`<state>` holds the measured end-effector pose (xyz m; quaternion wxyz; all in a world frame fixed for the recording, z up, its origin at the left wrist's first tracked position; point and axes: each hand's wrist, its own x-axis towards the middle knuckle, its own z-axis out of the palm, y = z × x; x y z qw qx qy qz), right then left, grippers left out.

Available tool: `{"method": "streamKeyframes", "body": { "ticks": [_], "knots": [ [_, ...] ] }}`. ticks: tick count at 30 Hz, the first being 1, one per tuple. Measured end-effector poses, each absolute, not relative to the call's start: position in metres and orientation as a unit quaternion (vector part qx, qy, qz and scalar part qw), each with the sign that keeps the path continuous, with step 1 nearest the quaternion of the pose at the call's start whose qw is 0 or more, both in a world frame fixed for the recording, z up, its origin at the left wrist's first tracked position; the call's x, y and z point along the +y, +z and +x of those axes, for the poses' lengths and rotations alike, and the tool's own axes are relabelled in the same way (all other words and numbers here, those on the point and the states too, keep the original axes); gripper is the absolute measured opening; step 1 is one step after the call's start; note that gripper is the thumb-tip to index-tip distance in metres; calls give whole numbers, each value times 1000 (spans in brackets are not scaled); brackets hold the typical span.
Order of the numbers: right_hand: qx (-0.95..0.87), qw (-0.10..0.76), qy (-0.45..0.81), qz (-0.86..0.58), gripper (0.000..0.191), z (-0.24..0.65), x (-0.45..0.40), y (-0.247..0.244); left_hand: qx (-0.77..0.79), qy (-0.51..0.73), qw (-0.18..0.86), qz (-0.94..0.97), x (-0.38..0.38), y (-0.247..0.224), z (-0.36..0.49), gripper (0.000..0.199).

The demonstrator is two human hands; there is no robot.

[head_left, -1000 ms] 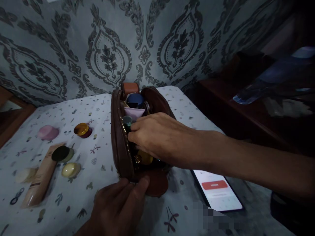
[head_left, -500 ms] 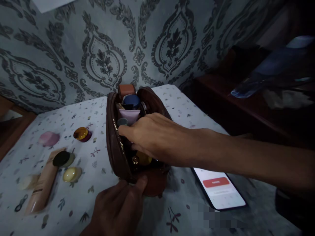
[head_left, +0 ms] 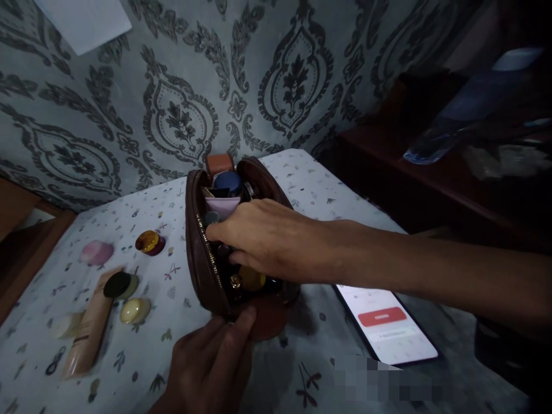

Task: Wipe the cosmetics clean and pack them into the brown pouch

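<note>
A brown toiletry bag (head_left: 199, 253) lies unzipped on the patterned cloth, filled with cosmetics. My left hand (head_left: 211, 359) pinches the bag's near end, thumb on top beside the reddish-brown end tab (head_left: 269, 322). Into the bag's middle reaches my right hand (head_left: 263, 236), fingers curled downward; their tips are hidden, so what they hold cannot be made out. By its thumb is a small greyish-green cap (head_left: 211, 218). Farther in stand a pale pink tube (head_left: 223, 206) and a blue round lid (head_left: 228, 183). Below the right hand shows a yellow item (head_left: 252, 279).
Left of the bag lie a beige tube (head_left: 88, 336), a dark-lidded jar (head_left: 121, 284), a cream-coloured jar (head_left: 134, 310), an amber jar (head_left: 149, 242) and a pink item (head_left: 97, 252). A lit phone (head_left: 388, 322) lies at right. A plastic bottle (head_left: 466, 109) rests beyond; patterned wall behind.
The view has shifted slightly, so the items at left appear a little farther right. Both hands keep their places at the bag, the right one still inside it.
</note>
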<state>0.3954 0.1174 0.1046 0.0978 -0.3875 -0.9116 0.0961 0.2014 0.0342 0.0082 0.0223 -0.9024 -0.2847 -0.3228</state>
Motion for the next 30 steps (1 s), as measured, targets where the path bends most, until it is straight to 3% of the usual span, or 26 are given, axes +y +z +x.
{"method": "streamKeyframes", "body": {
  "ticks": [4,11,30],
  "knots": [
    [-900,72,129,-411,10,393,118,112,-287,-300,55,-908,33,5,197,31],
    [-891,124,203,-387,4,398,122,111,-277,-319,41,-905,35,10,202,26],
    [-880,119,274,-369,7,390,125,108,-280,-333,-14,-901,33,14,205,32]
  ]
}}
